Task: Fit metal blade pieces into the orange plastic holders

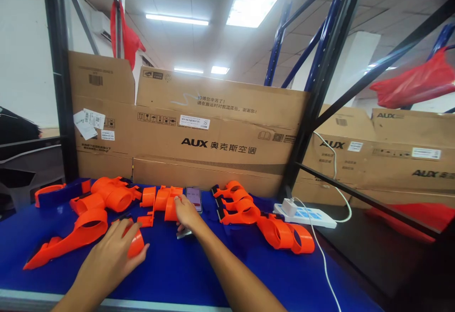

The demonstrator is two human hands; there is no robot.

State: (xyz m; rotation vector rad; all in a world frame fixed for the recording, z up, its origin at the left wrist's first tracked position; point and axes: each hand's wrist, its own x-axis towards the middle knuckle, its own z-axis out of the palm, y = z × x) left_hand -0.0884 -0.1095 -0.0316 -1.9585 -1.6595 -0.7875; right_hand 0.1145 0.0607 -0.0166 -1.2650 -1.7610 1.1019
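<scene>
My left hand is curled over an orange tubular plastic part, its thumb on the near right side. Farther up the table, my right hand is closed at the edge of another orange plastic part with round sections. Its lower fingers are mostly hidden. A small silvery object shows beneath that hand; I cannot make out what it is or whether I hold it. Just behind the right hand lies a phone with a lit screen.
More orange parts lie at left, including a long pointed one. At right stands a row of orange ring-shaped parts, near a white power strip with a cable. A cardboard panel and dark rack posts bound the blue table.
</scene>
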